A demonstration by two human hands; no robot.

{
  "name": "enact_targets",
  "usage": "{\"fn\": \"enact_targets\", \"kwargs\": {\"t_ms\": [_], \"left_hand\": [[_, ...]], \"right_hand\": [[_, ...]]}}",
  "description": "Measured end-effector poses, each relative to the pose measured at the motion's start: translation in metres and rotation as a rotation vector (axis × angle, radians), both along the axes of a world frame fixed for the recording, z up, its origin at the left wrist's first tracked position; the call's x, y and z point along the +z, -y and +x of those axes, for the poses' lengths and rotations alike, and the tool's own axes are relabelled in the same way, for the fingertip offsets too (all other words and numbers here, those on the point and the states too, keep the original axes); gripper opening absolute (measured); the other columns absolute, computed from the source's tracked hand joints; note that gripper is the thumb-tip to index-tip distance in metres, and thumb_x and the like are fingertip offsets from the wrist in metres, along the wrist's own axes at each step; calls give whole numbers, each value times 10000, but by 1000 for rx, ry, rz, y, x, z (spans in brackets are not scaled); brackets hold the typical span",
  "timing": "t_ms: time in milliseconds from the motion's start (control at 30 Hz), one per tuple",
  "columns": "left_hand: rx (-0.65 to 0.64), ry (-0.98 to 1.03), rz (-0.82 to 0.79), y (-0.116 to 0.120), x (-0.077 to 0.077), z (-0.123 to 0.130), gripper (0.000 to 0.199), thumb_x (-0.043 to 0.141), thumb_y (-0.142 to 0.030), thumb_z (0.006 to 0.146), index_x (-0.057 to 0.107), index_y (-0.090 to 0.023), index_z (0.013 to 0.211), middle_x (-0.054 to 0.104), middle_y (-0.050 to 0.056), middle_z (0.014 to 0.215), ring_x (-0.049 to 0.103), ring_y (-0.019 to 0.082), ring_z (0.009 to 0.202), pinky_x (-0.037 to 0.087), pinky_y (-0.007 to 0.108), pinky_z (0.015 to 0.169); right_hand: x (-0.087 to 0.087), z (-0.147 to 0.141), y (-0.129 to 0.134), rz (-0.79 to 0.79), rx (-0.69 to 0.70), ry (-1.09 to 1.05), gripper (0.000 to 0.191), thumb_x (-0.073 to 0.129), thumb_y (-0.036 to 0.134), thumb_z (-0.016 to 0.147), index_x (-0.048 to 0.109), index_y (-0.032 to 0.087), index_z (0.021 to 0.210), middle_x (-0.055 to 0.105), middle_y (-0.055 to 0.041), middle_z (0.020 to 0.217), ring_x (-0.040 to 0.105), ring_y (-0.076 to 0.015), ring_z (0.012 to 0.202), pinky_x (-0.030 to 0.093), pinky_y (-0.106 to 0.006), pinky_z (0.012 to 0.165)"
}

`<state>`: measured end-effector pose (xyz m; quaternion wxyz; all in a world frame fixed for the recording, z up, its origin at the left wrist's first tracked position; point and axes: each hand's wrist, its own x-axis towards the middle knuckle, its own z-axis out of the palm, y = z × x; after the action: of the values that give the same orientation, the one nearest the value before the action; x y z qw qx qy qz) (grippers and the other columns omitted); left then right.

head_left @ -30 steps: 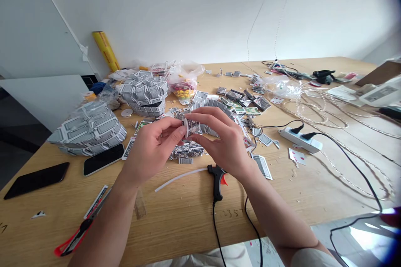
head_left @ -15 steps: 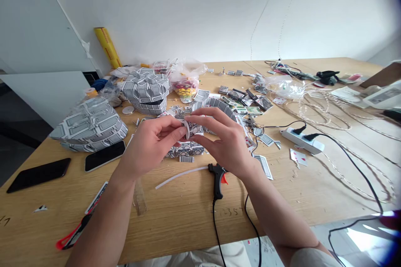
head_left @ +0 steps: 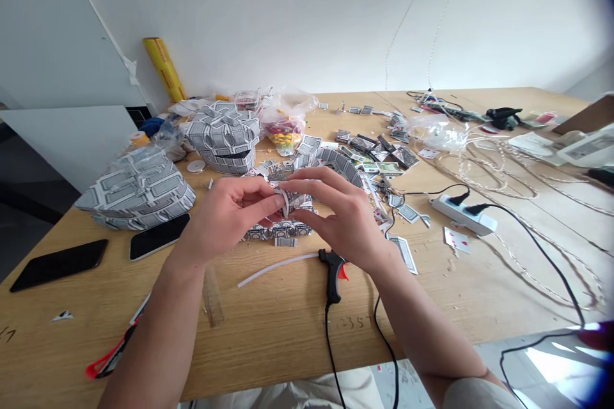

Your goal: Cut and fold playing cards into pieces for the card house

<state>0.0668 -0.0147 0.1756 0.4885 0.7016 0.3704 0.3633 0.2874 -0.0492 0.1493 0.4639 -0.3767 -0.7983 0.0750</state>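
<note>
Between my two hands is a small rolled piece made of playing cards, with a pale curved edge facing left. My left hand pinches that edge between thumb and fingertips. Around the other side of the piece, my right hand holds it with thumb below and fingers above. Beneath the hands sits a box-like form of patterned cards, partly covered by them. A black glue gun with an orange trigger lies just in front, a white glue stick reaching left from it.
Two card-covered forms stand at left, near two phones. A red-handled cutter and clear ruler lie in front. Loose cards, a white power strip and coiled cord spread rightward.
My left hand has shifted slightly, and its fingers sit closer around the rolled card piece. My right hand keeps nearly the same hold. The view has tilted a little.
</note>
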Motion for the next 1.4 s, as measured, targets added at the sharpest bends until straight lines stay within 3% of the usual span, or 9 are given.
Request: {"fn": "enact_targets", "kwargs": {"t_ms": [133, 367, 533, 700, 833, 933, 1033, 1167, 1400], "left_hand": [[-8, -6, -24, -2, 0, -1, 246, 813, -400, 909, 760, -197, 781, 756, 25, 713, 750, 175, 670, 650, 269, 632], [64, -84, 68, 4, -8, 9, 224, 705, -386, 1001, 715, -198, 879, 742, 19, 752, 712, 151, 668, 598, 247, 614], [76, -74, 7, 3, -14, 12, 274, 696, -449, 1014, 696, -197, 906, 747, 15, 755, 711, 144, 610, 609, 255, 592], [44, -51, -29, -1, -18, 14, 300, 694, -492, 1014, 671, -209, 919, 749, 9, 759, 708, 148, 599, 611, 274, 594], [88, -157, 40, 1, -16, 17, 286, 639, -438, 1047, 650, -215, 868, 737, -7, 713, 679, 140, 586, 533, 256, 573], [102, -312, 144, 3, -12, 17, 392, 550, -393, 1088, 613, -213, 746, 682, -19, 619, 616, 126, 529, 434, 256, 539], [30, -343, 142, 1, -11, 15, 450, 507, -413, 1105, 587, -213, 710, 634, -21, 590, 571, 125, 514, 401, 263, 530], [-107, -261, 46, -4, -13, 10, 378, 522, -455, 1097, 596, -217, 813, 634, -16, 683, 573, 131, 575, 435, 256, 547], [-175, -225, -62, -6, -7, 7, 269, 643, -422, 1028, 591, -203, 881, 626, -18, 748, 553, 118, 600, 444, 243, 546]], "right_hand": [[-1, -2, 0, -13, 2, 17, 431, 765, 132, 984, 753, 323, 1370, 729, -83, 1324, 726, -250, 1228, 611, -430, 1071], [1, 3, 0, -5, -37, 74, 461, 756, 115, 983, 765, 340, 1386, 731, -84, 1333, 735, -256, 1205, 629, -435, 1056], [1, 7, -2, -30, -15, 107, 421, 750, 217, 1024, 742, 331, 1429, 730, -102, 1369, 728, -262, 1242, 618, -458, 1088], [1, 8, -3, -34, -23, 136, 409, 726, 215, 1039, 741, 326, 1432, 729, -106, 1394, 712, -273, 1277, 607, -486, 1110], [1, 8, -3, -37, -33, 145, 410, 736, 198, 1028, 747, 291, 1427, 735, -116, 1393, 708, -286, 1275, 610, -496, 1104], [1, 7, -3, -50, -33, 135, 432, 743, 177, 1019, 740, 312, 1429, 740, -101, 1388, 710, -284, 1267, 613, -504, 1091], [1, 6, -4, -66, -40, 132, 416, 748, 168, 1013, 753, 304, 1407, 748, -98, 1367, 717, -280, 1253, 603, -509, 1102], [0, 8, -6, -78, -44, 130, 401, 757, 164, 1005, 769, 295, 1385, 755, -92, 1357, 721, -273, 1242, 601, -485, 1101], [3, 9, -4, -85, -47, 126, 374, 766, 197, 1009, 776, 277, 1374, 756, -93, 1357, 717, -267, 1245, 602, -450, 1086]]}}
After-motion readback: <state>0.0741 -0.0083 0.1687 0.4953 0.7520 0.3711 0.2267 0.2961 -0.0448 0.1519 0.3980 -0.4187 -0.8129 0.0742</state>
